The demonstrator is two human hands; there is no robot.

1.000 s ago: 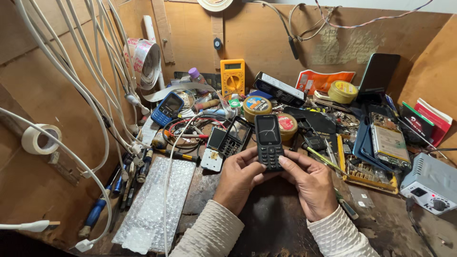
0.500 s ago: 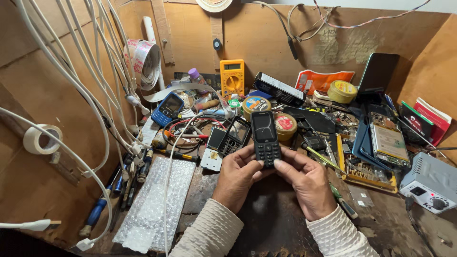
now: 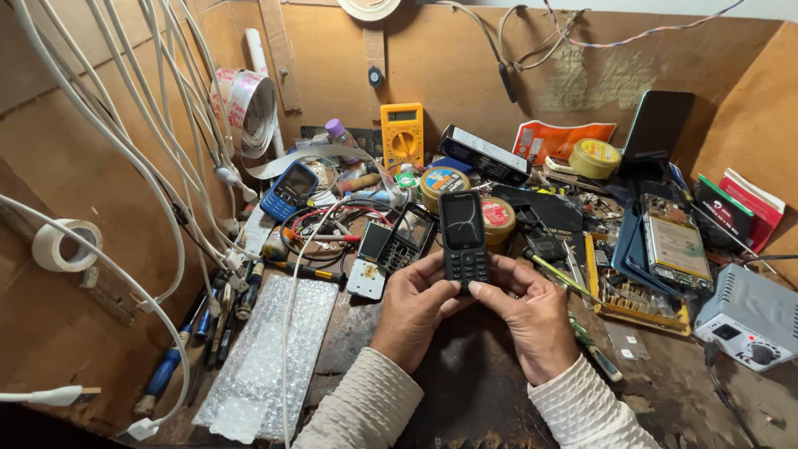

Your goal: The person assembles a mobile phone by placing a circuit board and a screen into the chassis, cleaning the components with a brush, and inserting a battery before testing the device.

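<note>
Both hands hold a small black plastic keypad phone with a cracked screen [image 3: 464, 241] upright, just in front of a round tin with a red and cream lid [image 3: 497, 218]. The left hand [image 3: 416, 308] pinches its lower left edge; the right hand [image 3: 532, 312] pinches the lower right corner, thumb at the keys. Best to grip the edges only, sparing the cracked glass, low over the cluttered wooden table [image 3: 465, 391].
</note>
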